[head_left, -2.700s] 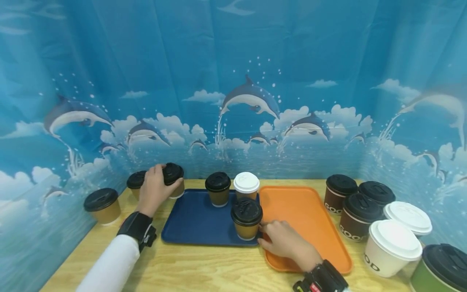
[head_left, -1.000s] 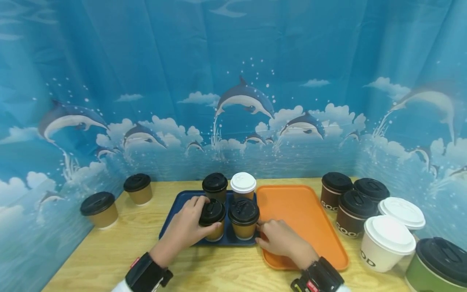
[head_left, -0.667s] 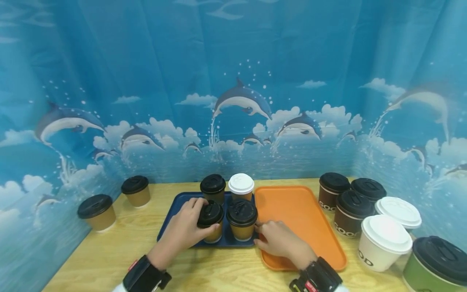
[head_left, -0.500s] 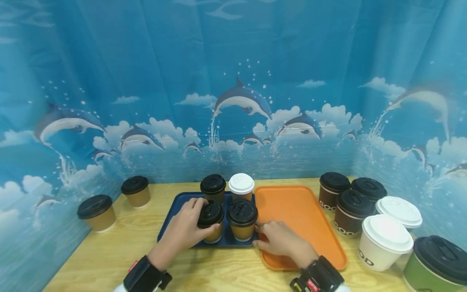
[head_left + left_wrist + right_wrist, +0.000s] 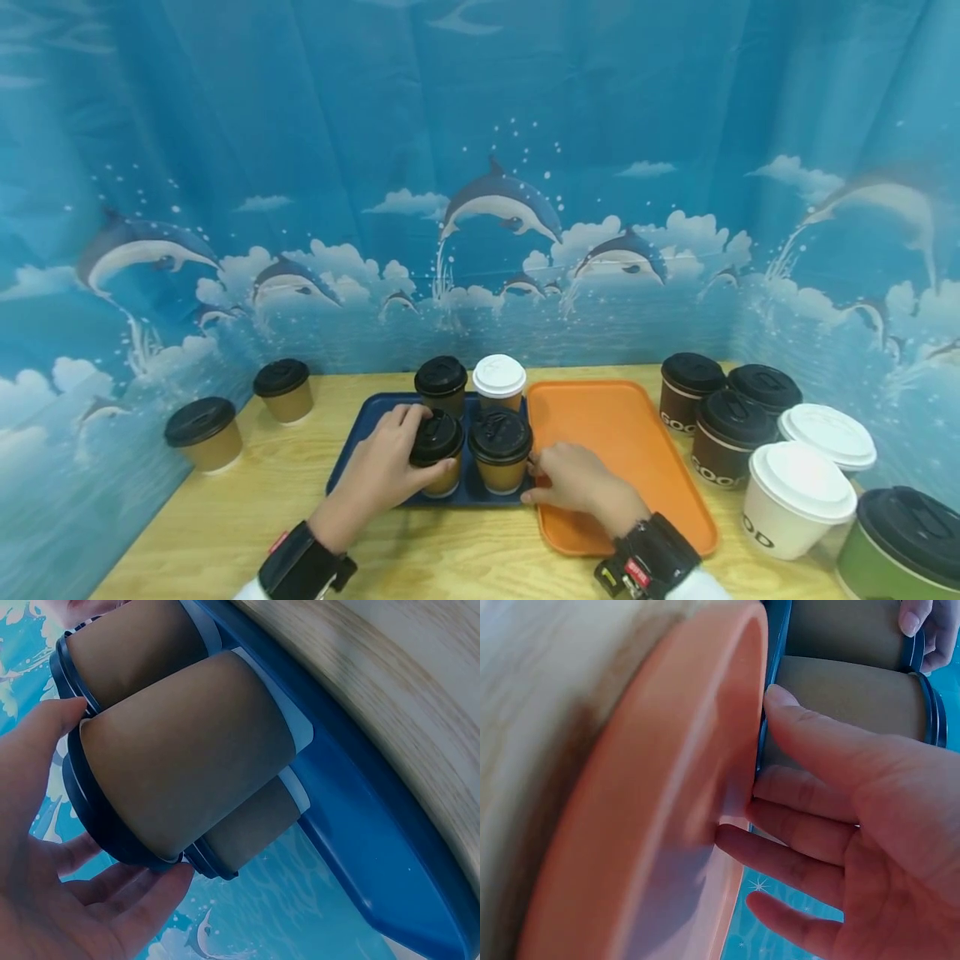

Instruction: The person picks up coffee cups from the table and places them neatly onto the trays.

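My left hand (image 5: pixel 386 462) grips the black lid of a brown paper coffee cup (image 5: pixel 187 750) from the left, thumb and fingers spread round the rim. That cup stands upright at the front of the blue tray (image 5: pixel 358 437). Right beside it is another brown cup with a black lid (image 5: pixel 501 446). Behind them on the tray are a black-lidded brown cup (image 5: pixel 441 383) and a white-lidded one (image 5: pixel 499 377). My right hand (image 5: pixel 577 477) is at the tray's right edge beside the front right cup, its fingers loosely extended over the orange tray (image 5: pixel 705 742).
The orange tray (image 5: pixel 600 417) adjoins the blue one. Two black-lidded brown cups (image 5: pixel 202 433) (image 5: pixel 285 392) stand at the left. On the right are dark brown cups (image 5: pixel 731 437), white cups (image 5: pixel 795 500) and a green cup (image 5: pixel 896 542). A dolphin-print curtain (image 5: pixel 480 308) surrounds the table.
My left hand has brought the black-lidded cup from the back left of the table onto the blue tray's front. Lately it has stayed still; my right hand has shifted only slightly.
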A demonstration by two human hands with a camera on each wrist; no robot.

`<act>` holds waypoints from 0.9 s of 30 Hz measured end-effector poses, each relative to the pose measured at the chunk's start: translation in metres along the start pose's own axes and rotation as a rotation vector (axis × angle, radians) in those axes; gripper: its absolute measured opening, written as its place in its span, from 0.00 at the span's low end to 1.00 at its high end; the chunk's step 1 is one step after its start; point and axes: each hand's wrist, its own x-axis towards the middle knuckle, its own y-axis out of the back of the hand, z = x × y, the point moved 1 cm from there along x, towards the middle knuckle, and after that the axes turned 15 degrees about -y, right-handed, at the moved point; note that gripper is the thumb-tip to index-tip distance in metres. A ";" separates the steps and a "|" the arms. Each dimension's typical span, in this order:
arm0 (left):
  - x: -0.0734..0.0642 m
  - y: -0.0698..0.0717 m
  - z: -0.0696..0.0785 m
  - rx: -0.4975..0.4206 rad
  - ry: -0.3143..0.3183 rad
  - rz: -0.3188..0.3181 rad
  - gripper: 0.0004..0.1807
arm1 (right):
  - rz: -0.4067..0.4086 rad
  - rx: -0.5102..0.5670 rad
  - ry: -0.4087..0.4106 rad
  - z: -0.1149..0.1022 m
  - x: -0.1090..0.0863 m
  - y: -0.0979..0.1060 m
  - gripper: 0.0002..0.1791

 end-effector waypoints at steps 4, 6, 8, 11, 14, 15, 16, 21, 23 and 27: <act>-0.001 -0.001 0.000 0.004 0.012 -0.006 0.43 | 0.002 0.002 -0.017 -0.003 0.000 0.000 0.15; -0.002 -0.001 0.000 0.009 0.007 -0.005 0.44 | -0.004 0.010 -0.024 -0.004 -0.001 0.001 0.16; -0.003 0.000 0.000 0.013 0.004 -0.003 0.45 | -0.012 0.015 -0.031 -0.005 -0.001 0.001 0.16; -0.004 0.003 -0.001 0.012 -0.006 0.009 0.45 | -0.012 0.014 -0.036 -0.005 -0.001 0.002 0.16; -0.007 0.004 -0.005 0.023 -0.027 0.041 0.45 | -0.006 0.002 -0.034 -0.004 -0.001 0.001 0.16; -0.008 0.006 -0.006 0.030 -0.038 0.057 0.45 | -0.003 -0.003 -0.033 -0.004 -0.001 0.001 0.16; -0.009 0.007 -0.009 0.034 -0.048 0.075 0.44 | -0.001 -0.009 -0.032 -0.004 0.000 0.000 0.17; -0.019 0.014 -0.025 0.031 -0.057 0.190 0.41 | -0.022 -0.011 -0.056 -0.004 0.001 -0.001 0.18; -0.024 0.018 -0.033 0.032 -0.038 0.237 0.38 | -0.032 -0.008 -0.069 -0.004 0.001 -0.001 0.18; -0.034 0.027 -0.050 0.064 -0.010 0.311 0.35 | -0.032 -0.013 -0.066 -0.005 0.001 -0.001 0.19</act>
